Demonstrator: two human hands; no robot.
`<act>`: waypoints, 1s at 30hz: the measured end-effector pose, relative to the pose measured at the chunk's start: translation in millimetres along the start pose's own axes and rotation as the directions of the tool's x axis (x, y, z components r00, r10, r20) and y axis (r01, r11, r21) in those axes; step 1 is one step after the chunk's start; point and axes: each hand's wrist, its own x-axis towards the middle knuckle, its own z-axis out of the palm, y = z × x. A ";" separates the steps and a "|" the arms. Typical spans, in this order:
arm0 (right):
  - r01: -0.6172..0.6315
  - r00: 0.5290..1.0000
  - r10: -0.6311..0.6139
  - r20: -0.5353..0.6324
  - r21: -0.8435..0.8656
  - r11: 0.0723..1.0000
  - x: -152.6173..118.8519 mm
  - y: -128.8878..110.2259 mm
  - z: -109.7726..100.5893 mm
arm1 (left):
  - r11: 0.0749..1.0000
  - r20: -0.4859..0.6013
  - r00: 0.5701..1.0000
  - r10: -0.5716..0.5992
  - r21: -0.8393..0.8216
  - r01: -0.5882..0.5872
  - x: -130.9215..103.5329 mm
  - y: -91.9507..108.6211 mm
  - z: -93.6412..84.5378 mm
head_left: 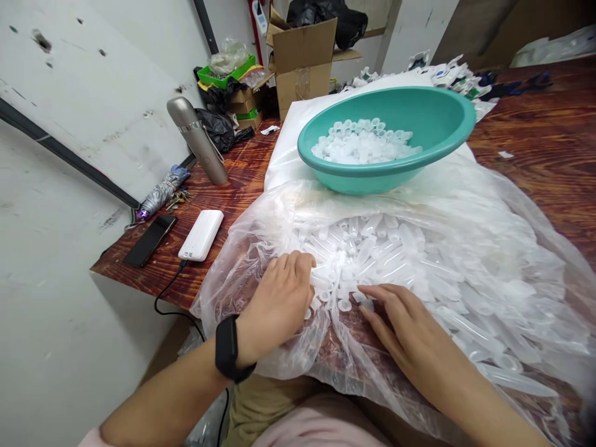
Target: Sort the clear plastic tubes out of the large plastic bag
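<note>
My left hand (280, 297), wearing a black wristband (228, 347), is curled palm down over the near edge of a heap of translucent plastic tubes (379, 254). Its fingertips are turned under, so what they hold, if anything, is hidden. To the right, my right hand (403, 320) has its thumb and forefinger on either side of a small white plastic cap (367, 304). Several similar caps (344, 305) lie loose between the two hands. Tubes and caps rest on a clear plastic bag (302, 357) spread over the table's front edge.
Behind the heap, a teal basin (442, 118) holds many small white caps. On the left are a power bank (201, 234) with a cable, a phone (149, 240), a steel flask (198, 139) and a folded umbrella (162, 191). A cardboard box (305, 59) stands behind.
</note>
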 end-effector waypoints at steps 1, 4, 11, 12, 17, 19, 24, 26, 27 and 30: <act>0.022 1.000 -0.022 0.008 -0.016 1.000 -0.6 4.5 3.9 | 0.999 0.025 1.000 -0.011 0.050 0.010 7.1 -3.7 -0.2; 0.058 0.998 -0.057 0.039 -0.014 0.998 -6.3 8.6 10.8 | 0.997 0.070 0.997 0.015 0.069 -0.020 22.7 -12.3 1.5; -0.039 0.997 0.043 -0.060 0.075 0.996 -7.7 2.0 -2.6 | 0.999 -0.011 0.999 0.044 -0.028 -0.044 13.0 -10.9 7.4; -0.085 0.992 0.094 -0.080 0.117 0.990 -5.8 0.8 -6.4 | 0.995 -0.026 0.998 0.055 -0.081 -0.057 8.1 -8.3 6.9; -0.091 0.986 0.120 -0.118 0.224 0.970 0.6 -14.2 -27.5 | 0.840 -0.040 0.988 0.152 -0.522 -0.150 -14.4 8.3 1.3; -0.028 0.993 0.053 -0.108 0.222 0.975 -0.2 -21.5 -35.2 | 0.758 -0.034 0.983 0.179 -0.632 -0.160 -21.0 13.8 0.7; 0.078 0.996 -0.070 -0.046 0.202 0.976 -7.1 -26.9 -44.0 | 0.723 -0.101 0.976 0.191 -0.659 -0.209 -32.7 20.0 3.8; 0.101 0.995 -0.095 -0.043 0.195 0.975 -10.4 -25.7 -43.6 | 0.730 -0.151 0.968 0.200 -0.637 -0.250 -35.6 20.4 4.3; 0.105 0.994 -0.098 -0.042 0.201 0.974 -12.0 -25.1 -43.2 | 0.727 -0.170 0.965 0.201 -0.634 -0.263 -36.7 20.3 4.0; 0.082 0.996 -0.073 -0.043 0.244 0.966 -15.7 -25.3 -43.4 | 0.697 -0.183 0.965 0.185 -0.668 -0.261 -38.8 19.7 0.8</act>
